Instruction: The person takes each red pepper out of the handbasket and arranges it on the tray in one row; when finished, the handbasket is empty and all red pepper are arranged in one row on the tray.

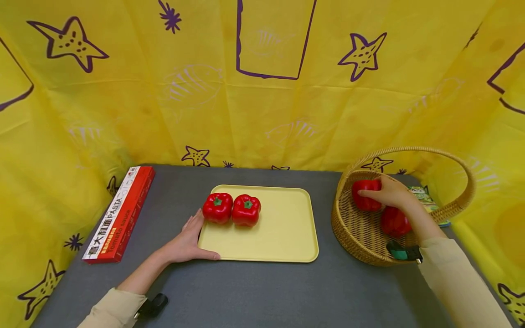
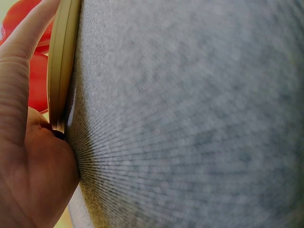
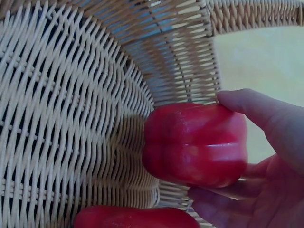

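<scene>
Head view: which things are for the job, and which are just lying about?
Seem part of the job:
red pepper held in the right hand
other pepper in the basket
two peppers on the yellow tray, left hand at its edge

Seem just lying about:
red-and-white pasta box
partly hidden packet beside the basket

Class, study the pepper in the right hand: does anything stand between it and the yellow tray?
Yes, the left wall of the basket: the pepper, gripped by the right hand, is inside it, so it would probably need lifting over that side. Beyond the wall, nothing visible stands before the tray.
</scene>
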A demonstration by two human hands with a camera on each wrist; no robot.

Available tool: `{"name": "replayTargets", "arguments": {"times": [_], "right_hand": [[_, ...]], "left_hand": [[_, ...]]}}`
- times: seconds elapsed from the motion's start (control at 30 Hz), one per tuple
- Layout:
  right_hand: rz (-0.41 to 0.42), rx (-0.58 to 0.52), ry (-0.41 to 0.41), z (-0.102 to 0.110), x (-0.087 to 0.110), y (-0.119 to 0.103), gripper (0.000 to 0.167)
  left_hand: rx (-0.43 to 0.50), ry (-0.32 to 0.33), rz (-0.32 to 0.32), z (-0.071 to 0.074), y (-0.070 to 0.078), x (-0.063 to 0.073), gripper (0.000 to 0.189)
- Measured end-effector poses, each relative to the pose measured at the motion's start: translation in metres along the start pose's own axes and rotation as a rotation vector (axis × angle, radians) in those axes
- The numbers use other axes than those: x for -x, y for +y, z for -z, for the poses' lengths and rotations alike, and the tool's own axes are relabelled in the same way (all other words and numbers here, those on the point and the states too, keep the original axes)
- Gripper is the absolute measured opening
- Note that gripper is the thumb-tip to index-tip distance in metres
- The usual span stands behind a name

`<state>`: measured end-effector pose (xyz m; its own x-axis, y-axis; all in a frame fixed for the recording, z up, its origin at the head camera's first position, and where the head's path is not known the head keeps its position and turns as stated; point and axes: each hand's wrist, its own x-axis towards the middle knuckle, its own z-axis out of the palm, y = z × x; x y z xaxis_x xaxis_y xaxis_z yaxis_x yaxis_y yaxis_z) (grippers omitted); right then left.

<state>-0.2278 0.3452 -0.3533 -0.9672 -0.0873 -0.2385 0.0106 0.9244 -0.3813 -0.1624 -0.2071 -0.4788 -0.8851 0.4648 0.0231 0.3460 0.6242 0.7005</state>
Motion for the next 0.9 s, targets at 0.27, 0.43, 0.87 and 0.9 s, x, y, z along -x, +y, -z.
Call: {"name": "replayTargets", "arguments": {"times": [0.27,0.43,0.87,0.9], "right_hand": [[0.021,-0.004,0.05,-0.002,0.011,-0.004,0.082],[0.035,-0.011,0.078,-0.004,0.017,-0.006,0.081],[0.061,-0.041,0.129,-0.01,0.033,-0.01,0.086],[0.062,-0.049,0.133,-0.011,0.034,-0.01,0.086]], "left_hand": [[-0.004,-0.002,0.002,0.001,0.001,0.0,0.126],[-0.005,-0.001,0.002,0.001,0.001,0.0,0.126],[0.005,0.0,0.005,0.001,0.001,0.0,0.126],[0.006,0.0,0.005,0.001,0.0,0.0,0.126]]}}
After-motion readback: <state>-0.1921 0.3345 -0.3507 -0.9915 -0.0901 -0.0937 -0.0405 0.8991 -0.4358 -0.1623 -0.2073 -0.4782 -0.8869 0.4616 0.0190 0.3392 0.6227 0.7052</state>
